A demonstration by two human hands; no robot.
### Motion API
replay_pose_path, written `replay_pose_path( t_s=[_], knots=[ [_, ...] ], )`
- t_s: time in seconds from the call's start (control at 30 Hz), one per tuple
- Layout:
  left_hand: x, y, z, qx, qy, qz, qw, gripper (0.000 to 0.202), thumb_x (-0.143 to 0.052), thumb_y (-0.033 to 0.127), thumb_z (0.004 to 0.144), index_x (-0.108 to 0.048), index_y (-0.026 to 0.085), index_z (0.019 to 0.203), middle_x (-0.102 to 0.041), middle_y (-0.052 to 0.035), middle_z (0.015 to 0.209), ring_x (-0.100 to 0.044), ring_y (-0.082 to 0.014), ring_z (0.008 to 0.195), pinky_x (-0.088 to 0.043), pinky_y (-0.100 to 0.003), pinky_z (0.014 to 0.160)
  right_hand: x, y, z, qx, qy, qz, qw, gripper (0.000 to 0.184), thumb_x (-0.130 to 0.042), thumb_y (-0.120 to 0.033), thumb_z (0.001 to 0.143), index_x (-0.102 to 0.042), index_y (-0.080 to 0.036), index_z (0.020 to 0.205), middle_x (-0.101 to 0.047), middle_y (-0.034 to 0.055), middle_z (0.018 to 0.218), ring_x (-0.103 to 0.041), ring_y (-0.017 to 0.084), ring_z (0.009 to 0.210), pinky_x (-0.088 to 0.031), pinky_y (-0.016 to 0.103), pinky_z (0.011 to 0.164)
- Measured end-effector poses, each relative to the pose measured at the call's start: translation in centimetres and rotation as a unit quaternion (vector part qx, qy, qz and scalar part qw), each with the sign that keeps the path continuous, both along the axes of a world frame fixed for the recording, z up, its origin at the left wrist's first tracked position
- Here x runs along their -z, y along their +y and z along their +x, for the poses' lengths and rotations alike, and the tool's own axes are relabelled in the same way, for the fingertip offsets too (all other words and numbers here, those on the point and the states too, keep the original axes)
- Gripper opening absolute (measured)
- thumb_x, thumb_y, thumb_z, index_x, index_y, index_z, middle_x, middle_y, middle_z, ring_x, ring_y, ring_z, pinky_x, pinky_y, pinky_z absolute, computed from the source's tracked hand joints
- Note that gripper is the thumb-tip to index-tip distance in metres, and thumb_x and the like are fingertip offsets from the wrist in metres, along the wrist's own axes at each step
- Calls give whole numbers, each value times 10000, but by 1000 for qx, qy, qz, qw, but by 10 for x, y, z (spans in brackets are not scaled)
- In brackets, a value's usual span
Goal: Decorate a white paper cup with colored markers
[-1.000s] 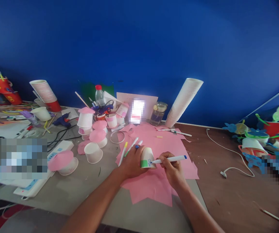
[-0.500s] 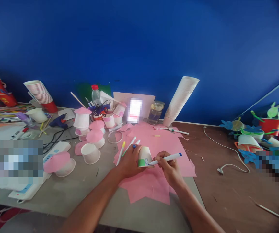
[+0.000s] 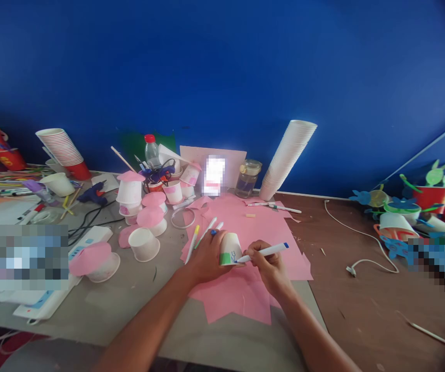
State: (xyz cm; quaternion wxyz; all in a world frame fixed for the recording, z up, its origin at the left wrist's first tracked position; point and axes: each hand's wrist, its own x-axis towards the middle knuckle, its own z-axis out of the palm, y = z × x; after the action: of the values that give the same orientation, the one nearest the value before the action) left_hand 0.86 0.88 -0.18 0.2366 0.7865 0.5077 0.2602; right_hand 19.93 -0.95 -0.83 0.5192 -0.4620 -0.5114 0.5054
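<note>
My left hand (image 3: pixel 204 256) grips an upturned white paper cup (image 3: pixel 230 248) with a green band at its rim, held tilted on pink paper (image 3: pixel 245 232). My right hand (image 3: pixel 269 266) pinches a blue-tipped white marker (image 3: pixel 264 252); its tip touches the cup's side, where blue lines show. Both hands rest over the pink paper near the table's front.
Loose markers (image 3: pixel 202 235) lie left of my left hand. Upturned cups with pink tops (image 3: pixel 148 219) stand further left, with a glue gun (image 3: pixel 94 194) and cables. A tall stack of white cups (image 3: pixel 288 160), a jar (image 3: pixel 247 178) and a white cable (image 3: pixel 362 243) lie behind and right.
The view shifted slightly. The marker tip moved a little along the cup's side, and more blue marking shows. Both hands stay in place.
</note>
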Motion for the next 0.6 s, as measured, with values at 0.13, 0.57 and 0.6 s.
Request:
replay_pose_path(
  t_s=[0.13,0.57,0.6],
  knots=[
    [0,-1,0,-1,-13,-15,1000,848,-715,669,675,-435,238,1349,-468,-173,1378,-439,-389,1299,-481,-540,963,-2,0,0,1,-3,3,1000,207,-641,-334,794,-598,-198,644,-519,-13,606,-444,136,591,-351,268,559],
    [3,0,-1,4,-11,-9,1000,777,-710,615,707,-402,287,1340,-468,-132,1376,-433,-352,1310,-481,-519,973,-1,3,1,25,3,-17,1000,235,-657,-380,786,-591,-198,652,-491,-26,577,-393,121,551,-311,253,516],
    [3,0,-1,4,-9,-5,1000,765,-714,591,715,-401,286,1342,-469,-132,1376,-428,-349,1314,-478,-516,978,0,4,1,26,3,-19,999,237,-656,-383,787,-589,-199,653,-480,-30,574,-382,119,548,-303,252,512]
  ],
)
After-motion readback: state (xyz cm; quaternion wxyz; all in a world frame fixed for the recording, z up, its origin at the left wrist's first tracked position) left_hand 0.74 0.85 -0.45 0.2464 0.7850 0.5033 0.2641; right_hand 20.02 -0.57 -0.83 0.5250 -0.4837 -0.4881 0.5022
